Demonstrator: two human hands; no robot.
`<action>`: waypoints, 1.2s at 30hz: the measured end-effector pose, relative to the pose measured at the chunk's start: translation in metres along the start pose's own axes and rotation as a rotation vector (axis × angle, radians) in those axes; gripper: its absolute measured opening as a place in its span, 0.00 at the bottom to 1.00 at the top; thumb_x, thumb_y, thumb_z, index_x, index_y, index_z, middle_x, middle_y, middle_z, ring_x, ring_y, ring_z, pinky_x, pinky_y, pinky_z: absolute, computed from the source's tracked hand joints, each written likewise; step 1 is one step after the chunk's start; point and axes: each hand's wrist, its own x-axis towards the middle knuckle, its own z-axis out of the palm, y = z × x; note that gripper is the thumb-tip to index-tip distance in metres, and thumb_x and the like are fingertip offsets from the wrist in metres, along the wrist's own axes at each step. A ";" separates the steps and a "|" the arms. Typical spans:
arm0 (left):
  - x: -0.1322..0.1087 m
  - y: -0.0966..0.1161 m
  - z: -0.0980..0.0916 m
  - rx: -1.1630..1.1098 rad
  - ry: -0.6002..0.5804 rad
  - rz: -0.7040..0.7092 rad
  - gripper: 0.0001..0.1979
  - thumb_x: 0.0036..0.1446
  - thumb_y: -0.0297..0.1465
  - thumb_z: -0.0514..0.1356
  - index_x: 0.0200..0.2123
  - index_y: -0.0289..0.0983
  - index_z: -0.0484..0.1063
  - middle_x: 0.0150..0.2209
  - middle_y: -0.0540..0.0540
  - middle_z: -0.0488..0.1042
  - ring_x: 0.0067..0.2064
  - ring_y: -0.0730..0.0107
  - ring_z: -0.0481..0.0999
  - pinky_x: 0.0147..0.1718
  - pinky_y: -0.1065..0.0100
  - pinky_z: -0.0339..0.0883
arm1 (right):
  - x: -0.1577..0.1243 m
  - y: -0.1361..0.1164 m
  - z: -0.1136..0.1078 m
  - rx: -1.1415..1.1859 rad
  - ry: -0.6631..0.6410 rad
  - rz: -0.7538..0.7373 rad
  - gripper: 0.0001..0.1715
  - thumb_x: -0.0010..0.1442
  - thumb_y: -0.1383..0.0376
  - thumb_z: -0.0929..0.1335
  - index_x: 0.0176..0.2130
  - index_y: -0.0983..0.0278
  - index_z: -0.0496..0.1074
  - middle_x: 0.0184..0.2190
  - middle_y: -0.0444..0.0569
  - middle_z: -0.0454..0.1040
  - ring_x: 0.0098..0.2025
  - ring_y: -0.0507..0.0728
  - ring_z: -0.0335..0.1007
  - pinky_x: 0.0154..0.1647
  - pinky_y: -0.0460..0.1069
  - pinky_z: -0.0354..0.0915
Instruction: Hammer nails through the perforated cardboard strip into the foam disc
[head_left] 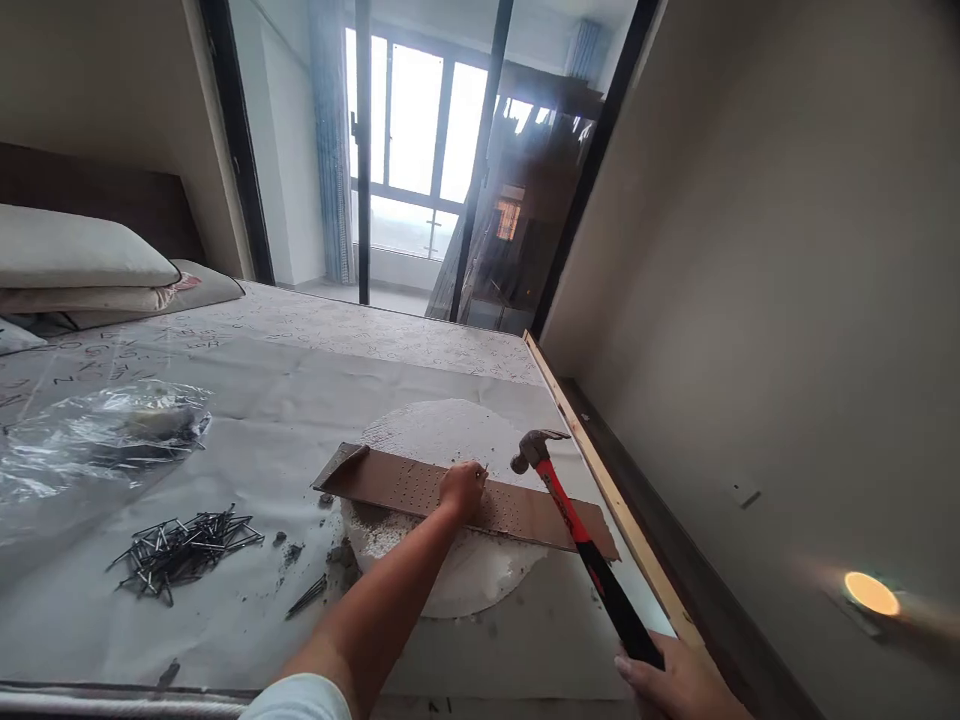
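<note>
A crumpled clear bag [97, 435] blurs its contents, then come a tangled nail pile [189, 548], the brown board [536, 511] hiding the white disc's [450, 422] middle, the left hand [462, 490] pinching what seems a nail [485, 469], mostly concealed, and the hammer [561, 498], its handle wrapped by the right hand [679, 678], cut off below.

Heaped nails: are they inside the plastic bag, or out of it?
Out: the nails lie loose on the sheet, beside the bag.

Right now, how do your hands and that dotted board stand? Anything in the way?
Right hand gripping hammer. Left hand covering part of the board, apparently pinching a nail. Loose nail pile off the board, to its left.
</note>
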 end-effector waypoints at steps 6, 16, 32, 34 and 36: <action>-0.003 -0.004 0.000 -0.016 -0.019 -0.002 0.14 0.57 0.36 0.52 0.37 0.38 0.76 0.39 0.41 0.77 0.39 0.64 0.74 0.34 0.69 0.61 | 0.024 -0.030 0.018 -0.135 -0.178 0.111 0.17 0.47 0.54 0.66 0.26 0.60 0.55 0.10 0.29 0.50 0.09 0.43 0.41 0.09 0.41 0.44; -0.006 -0.004 -0.003 -0.014 -0.067 -0.024 0.15 0.56 0.35 0.51 0.35 0.36 0.77 0.37 0.38 0.76 0.39 0.61 0.74 0.35 0.67 0.61 | 0.044 -0.028 0.042 -0.220 -0.162 0.151 0.19 0.40 0.54 0.65 0.25 0.59 0.51 0.09 0.30 0.49 0.08 0.43 0.41 0.07 0.41 0.43; -0.006 -0.006 -0.003 -0.031 -0.040 0.056 0.12 0.48 0.27 0.53 0.31 0.36 0.77 0.37 0.40 0.77 0.39 0.62 0.74 0.36 0.67 0.61 | 0.036 -0.022 0.033 -0.103 -0.148 0.068 0.18 0.44 0.53 0.65 0.26 0.59 0.52 0.10 0.29 0.49 0.09 0.43 0.40 0.09 0.42 0.43; -0.005 -0.008 -0.005 -0.169 -0.012 0.047 0.13 0.46 0.27 0.54 0.34 0.38 0.76 0.35 0.44 0.76 0.36 0.66 0.73 0.34 0.69 0.60 | 0.037 -0.022 0.028 -0.093 -0.125 0.044 0.16 0.47 0.53 0.64 0.27 0.60 0.54 0.10 0.29 0.50 0.09 0.43 0.40 0.09 0.42 0.45; -0.002 -0.012 -0.008 -0.364 0.047 -0.019 0.12 0.45 0.29 0.55 0.35 0.38 0.74 0.31 0.47 0.75 0.32 0.69 0.71 0.29 0.71 0.59 | 0.040 -0.017 0.028 -0.105 -0.123 0.070 0.14 0.48 0.55 0.64 0.27 0.60 0.54 0.10 0.30 0.50 0.09 0.44 0.40 0.09 0.42 0.45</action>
